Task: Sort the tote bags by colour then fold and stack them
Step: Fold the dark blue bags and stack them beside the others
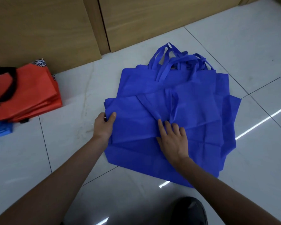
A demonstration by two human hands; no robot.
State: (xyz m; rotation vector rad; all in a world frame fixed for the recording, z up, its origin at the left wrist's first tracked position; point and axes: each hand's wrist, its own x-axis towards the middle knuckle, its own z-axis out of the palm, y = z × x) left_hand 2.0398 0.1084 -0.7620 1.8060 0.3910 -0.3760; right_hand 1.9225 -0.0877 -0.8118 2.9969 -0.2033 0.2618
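A pile of dark blue tote bags [193, 98] lies spread on the white tiled floor, handles pointing away from me. The top bag's lower part is folded up over itself. My left hand [104, 125] pinches the left edge of that fold, thumb on top. Near the fold's middle, my right hand [173, 137] presses flat on the cloth with fingers spread. At the far left sits a stack of folded orange tote bags [31, 95] with black handles, and a light blue folded bag [0, 129] pokes out beneath it.
Wooden cabinet panels [55, 30] run along the back, close behind both piles. White glossy floor tiles [71, 151] surround the bags. A dark shoe [191, 210] shows at the bottom edge.
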